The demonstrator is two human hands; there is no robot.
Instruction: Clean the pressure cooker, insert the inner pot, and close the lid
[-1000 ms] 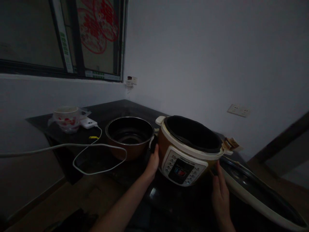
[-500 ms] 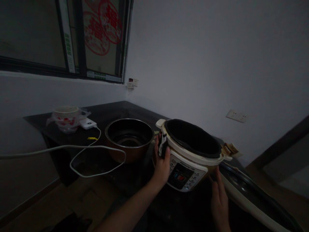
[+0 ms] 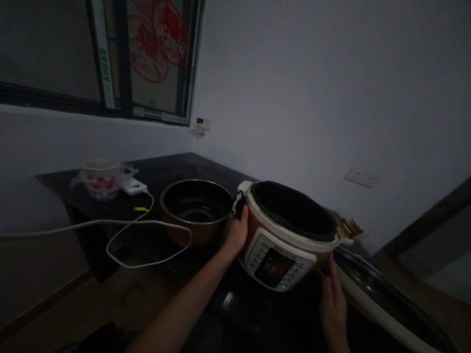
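A white-and-gold electric pressure cooker (image 3: 283,252) stands on the dark table, its lid off its top and its black inside showing. My left hand (image 3: 237,230) is closed on a small black-and-white cloth (image 3: 240,203), pressed against the cooker's left side below the white rim; the far fingers are hidden. My right hand (image 3: 334,299) rests against the cooker's lower right side with long, straightened fingers, steadying it. Just left of the cooker sits a brown pot (image 3: 196,233) with a dark inside.
A long dark lid (image 3: 382,289) with a pale rim lies at the right. On the left of the table (image 3: 176,165) are a bowl in clear plastic (image 3: 101,179) and a white adapter (image 3: 134,186). A white cable (image 3: 147,223) loops across the front left. Walls stand behind.
My left hand has moved left and slightly up around the cooker's side with the cloth, uncovering more of the front panel. My right hand and the cooker stay nearly in place.
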